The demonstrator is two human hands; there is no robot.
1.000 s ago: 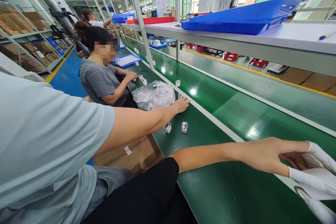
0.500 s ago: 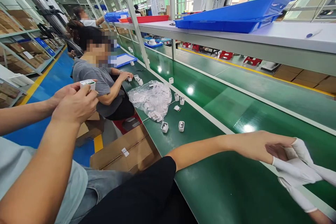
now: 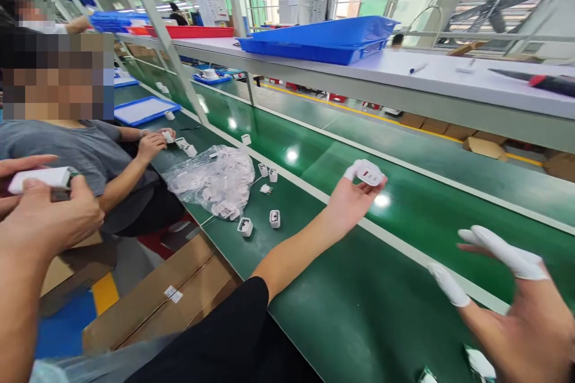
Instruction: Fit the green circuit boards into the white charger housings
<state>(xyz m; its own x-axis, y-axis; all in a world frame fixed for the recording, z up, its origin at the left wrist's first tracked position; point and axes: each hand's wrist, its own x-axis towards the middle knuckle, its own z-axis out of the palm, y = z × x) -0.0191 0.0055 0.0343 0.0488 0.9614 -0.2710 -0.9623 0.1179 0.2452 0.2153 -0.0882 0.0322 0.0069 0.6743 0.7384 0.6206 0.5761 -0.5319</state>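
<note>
My left hand (image 3: 348, 203), with a white finger cot, is closed on a white charger (image 3: 369, 175) above the green belt; two port slots face me, one of them red inside. At the lower right my right hand (image 3: 525, 311) is open, thumb and fingers apart and capped in white finger cots. Just below it lie a white part with a green circuit board (image 3: 480, 364) and another green board piece (image 3: 426, 376), both partly cut off. White charger housings (image 3: 275, 219) stand on the bench left of my left arm, beside a plug piece (image 3: 266, 189).
A clear plastic bag (image 3: 215, 182) of white parts lies on the bench. At left, a co-worker's hands (image 3: 49, 209) hold a white charger; another seated person (image 3: 76, 155) handles small white parts. Blue trays (image 3: 314, 48) and a screwdriver-like tool (image 3: 548, 82) rest on the shelf.
My hands have come apart. The left has moved left and up with the charger, and the right has opened at the lower right. The view has turned to the right.
</note>
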